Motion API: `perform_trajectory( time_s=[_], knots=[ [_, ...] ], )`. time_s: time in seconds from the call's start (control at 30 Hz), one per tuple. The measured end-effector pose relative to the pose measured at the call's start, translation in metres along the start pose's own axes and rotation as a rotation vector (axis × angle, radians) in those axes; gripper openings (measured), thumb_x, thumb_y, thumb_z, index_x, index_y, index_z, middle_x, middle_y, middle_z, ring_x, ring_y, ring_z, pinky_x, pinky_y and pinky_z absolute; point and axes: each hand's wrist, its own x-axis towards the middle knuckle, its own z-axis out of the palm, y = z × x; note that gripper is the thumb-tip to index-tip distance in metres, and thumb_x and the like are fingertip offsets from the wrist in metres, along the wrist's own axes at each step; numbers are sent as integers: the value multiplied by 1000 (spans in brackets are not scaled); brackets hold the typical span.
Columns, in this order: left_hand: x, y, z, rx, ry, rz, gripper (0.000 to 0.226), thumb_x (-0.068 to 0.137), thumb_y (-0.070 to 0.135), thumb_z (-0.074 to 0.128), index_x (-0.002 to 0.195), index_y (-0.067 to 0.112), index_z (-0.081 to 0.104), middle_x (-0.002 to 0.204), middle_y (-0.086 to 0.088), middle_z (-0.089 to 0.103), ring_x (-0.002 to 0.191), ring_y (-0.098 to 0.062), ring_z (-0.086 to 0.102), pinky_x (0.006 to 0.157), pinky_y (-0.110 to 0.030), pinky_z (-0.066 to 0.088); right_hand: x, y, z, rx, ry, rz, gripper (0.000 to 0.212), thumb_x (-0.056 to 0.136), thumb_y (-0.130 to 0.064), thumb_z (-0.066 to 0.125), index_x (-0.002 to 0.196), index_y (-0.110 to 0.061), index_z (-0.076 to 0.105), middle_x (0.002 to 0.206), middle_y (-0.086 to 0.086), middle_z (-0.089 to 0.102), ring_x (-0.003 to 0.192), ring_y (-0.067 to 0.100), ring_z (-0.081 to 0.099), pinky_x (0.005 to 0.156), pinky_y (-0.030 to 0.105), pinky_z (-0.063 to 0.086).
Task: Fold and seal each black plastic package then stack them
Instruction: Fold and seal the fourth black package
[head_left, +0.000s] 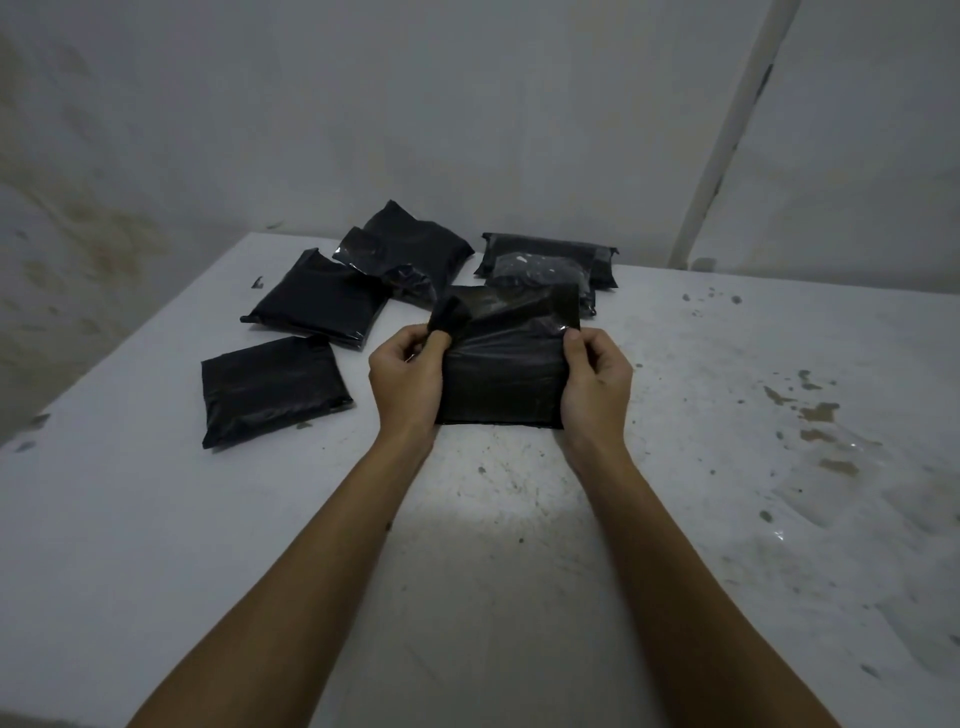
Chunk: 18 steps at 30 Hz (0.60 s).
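Observation:
A black plastic package (506, 374) lies on the white table (493, 545) in front of me, its top flap raised and partly curled at the left corner. My left hand (408, 376) pinches the left edge of that package near the curled flap. My right hand (595, 379) grips its right edge. One folded package (272, 387) lies to the left. Another (319, 296) sits behind it, and a pair of overlapping ones (410, 249) is further back. Two more packages (550, 265) are stacked just behind the one I hold.
The table stands against a grey wall (467, 104). A white pipe (727, 140) runs up the wall at the back right. Stains and a wet-looking patch (821, 415) mark the table's right side. The table's left edge runs diagonally near the packages.

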Motion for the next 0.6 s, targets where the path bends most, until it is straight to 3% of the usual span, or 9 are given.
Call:
perform_trajectory(
  time_s=[0.13,0.23,0.37,0.47,0.6],
  knots=[
    [-2,1,1,-39,30,48,19,98,21,66,81,16,73,74,8,68,76,-5,63,82,-34,55,-1,-1,-1,57,-15,-8,18,106,-18,51,95,-17,65,104,9,70,99,28,67,92,54,57],
    [-3,0,3,-69,46,101,20,101,24,64,84,17,70,80,2,67,79,-11,62,83,-36,55,-3,-2,1,106,-16,-26,17,105,-15,49,95,-18,62,105,10,68,99,31,66,91,53,57],
    [-5,-3,4,-85,27,139,12,103,23,61,98,15,68,94,-5,69,89,-17,64,88,-37,55,-5,-3,2,116,3,-23,17,104,-18,48,91,-19,59,103,11,66,94,28,64,86,50,57],
    [-4,-1,3,-88,3,137,15,101,12,60,111,9,70,102,1,72,95,-10,67,93,-29,56,-6,-3,2,128,16,-23,15,101,-21,49,90,-18,59,99,8,66,91,25,63,82,45,56],
    [-6,2,3,-121,-51,125,14,98,17,69,106,5,71,92,8,73,89,-7,70,83,-26,58,-5,-2,3,120,16,-42,15,98,-23,50,88,-19,60,95,7,66,89,27,63,79,46,56]
  ],
)
